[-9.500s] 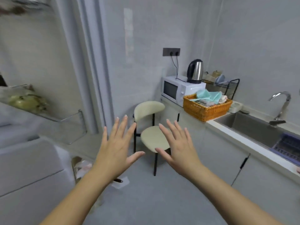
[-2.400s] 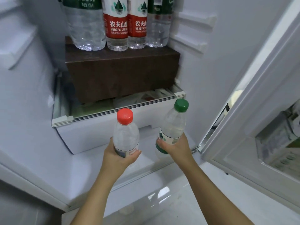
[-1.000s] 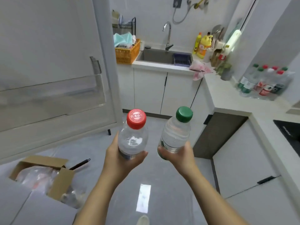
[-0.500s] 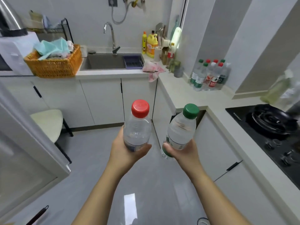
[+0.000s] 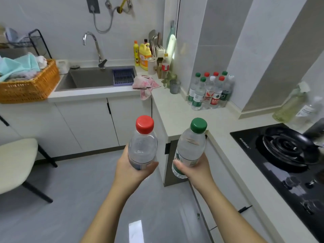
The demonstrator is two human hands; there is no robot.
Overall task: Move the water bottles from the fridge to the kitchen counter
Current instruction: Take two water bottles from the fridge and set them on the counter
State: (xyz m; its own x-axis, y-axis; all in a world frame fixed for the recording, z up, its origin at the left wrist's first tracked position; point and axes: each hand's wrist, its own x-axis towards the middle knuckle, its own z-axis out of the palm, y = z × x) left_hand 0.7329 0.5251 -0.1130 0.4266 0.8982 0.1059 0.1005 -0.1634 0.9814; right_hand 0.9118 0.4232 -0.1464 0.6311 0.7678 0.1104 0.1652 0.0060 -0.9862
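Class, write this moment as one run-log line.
left hand: holds red-capped bottle | right hand: holds green-capped bottle | counter: not yet reached

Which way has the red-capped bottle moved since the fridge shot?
Yes. The red-capped bottle, in the left hand, has gone from the fridge to just short of the counter corner.

The base of the clear red-capped plastic water bottle [image 5: 142,146] is hidden inside the left hand [image 5: 130,171]. The right hand [image 5: 194,171] covers part of the label on the clear green-capped plastic water bottle [image 5: 190,148]. On the pale surface [image 5: 175,113], the group of small capped bottles [image 5: 208,92] overlaps, its label print too small to read. The woven orange basket [image 5: 29,86] and cream padded chair [image 5: 15,162] are cut by the left edge, and the black gas hob [image 5: 287,165] by the right. A pale yellowish bottle [image 5: 289,106] is blurred.
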